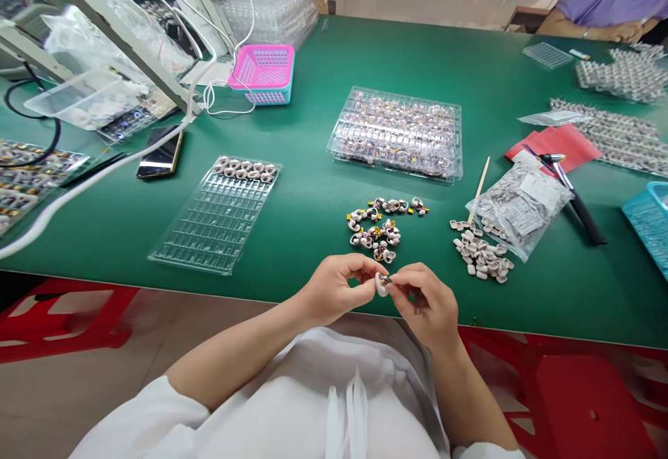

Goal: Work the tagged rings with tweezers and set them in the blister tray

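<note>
Above the table's front edge, my left hand [342, 288] pinches a small beige curved electronic part [381, 285] between thumb and fingertips. My right hand [425, 299] meets it from the other side, fingers closed on the dark and gold end of the same part. Just beyond my hands lies a loose group of similar curved parts [374, 234] with gold tabs. To the right is a pile of small beige caps [483, 256], beside a clear bag [522, 202] of more such pieces. A clear slotted tray [201, 219] on the left holds finished-looking beige pieces in its far rows.
A filled clear tray stack [396, 135] sits mid-table. A pink basket [265, 66], a phone [161, 153] and a white cable [130, 156] are left. A black-handled tool [582, 208], wooden stick [479, 188] and blue basket [647, 219] lie right. Another person [610, 0] sits far right.
</note>
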Tool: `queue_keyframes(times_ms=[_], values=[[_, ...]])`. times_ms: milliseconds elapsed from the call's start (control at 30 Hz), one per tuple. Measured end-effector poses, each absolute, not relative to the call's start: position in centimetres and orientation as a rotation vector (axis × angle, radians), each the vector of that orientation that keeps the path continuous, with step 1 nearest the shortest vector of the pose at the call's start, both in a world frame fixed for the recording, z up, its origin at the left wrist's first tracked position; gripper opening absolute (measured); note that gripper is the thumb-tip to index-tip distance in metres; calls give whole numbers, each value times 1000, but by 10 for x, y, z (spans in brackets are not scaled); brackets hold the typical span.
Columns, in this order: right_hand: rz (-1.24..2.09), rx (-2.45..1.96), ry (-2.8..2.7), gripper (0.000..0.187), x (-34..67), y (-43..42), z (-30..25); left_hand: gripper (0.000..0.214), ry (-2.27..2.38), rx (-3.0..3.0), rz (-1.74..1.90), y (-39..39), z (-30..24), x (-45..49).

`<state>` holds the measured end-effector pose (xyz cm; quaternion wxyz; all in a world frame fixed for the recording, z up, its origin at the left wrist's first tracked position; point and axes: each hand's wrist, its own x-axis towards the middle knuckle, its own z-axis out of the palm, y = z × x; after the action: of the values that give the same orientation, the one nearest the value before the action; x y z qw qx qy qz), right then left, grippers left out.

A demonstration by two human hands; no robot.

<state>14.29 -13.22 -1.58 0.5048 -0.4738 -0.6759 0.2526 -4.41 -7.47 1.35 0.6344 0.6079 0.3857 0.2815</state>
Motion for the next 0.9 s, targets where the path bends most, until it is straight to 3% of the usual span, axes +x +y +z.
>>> queue_keyframes(times_ms=[133, 300, 900], values=[[829, -1228, -1522, 16, 144, -133, -14, 17, 832, 1662, 634, -70, 21, -46], [855, -1249, -1507, 15, 144, -132, -13, 18, 796, 1801, 624, -65, 28, -45], [881, -1175, -1016, 4, 120, -135, -28, 23, 886, 1473, 702, -71, 16, -31]])
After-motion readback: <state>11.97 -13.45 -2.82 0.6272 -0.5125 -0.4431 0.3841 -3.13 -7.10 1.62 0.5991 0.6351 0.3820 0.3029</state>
